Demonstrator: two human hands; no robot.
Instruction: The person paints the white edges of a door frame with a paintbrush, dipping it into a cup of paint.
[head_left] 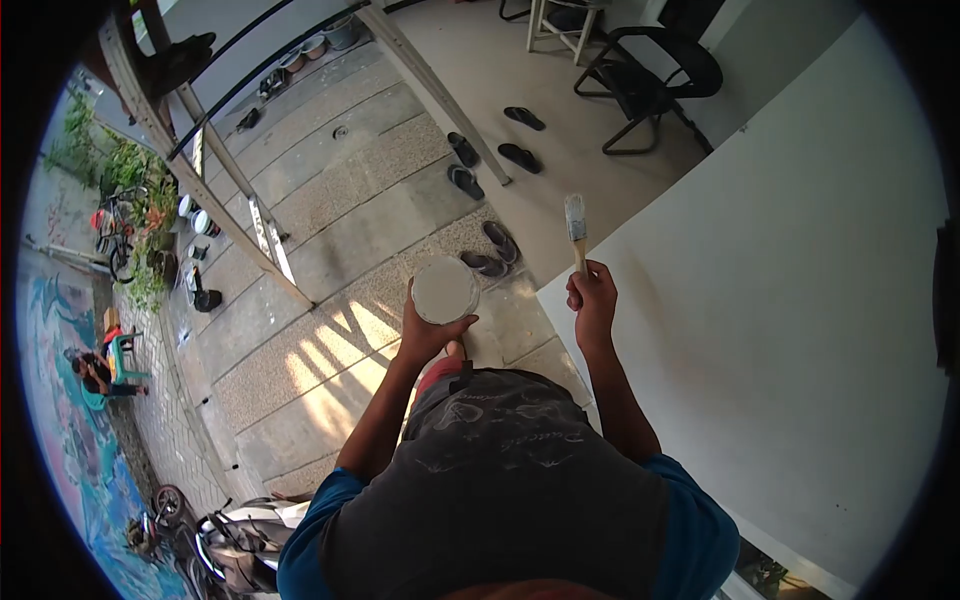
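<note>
A round tub of whitish paint (445, 290) sits in my left hand (424, 330), with the fingers and thumb wrapped round its side. My right hand (595, 300) is closed round the wooden handle of a paintbrush (575, 222). The brush points away from me, its bristles up and coated with white paint. It is apart from the tub and close to the edge of a large white wall panel (760, 300) on the right.
A ladder (230, 230) stands at the left on the tiled floor. Sandals (482, 264) lie ahead, near a black chair (650, 85). Paint buckets (204, 222), plants and a seated person (95, 372) are far left. Motorcycles (240, 545) stand lower left.
</note>
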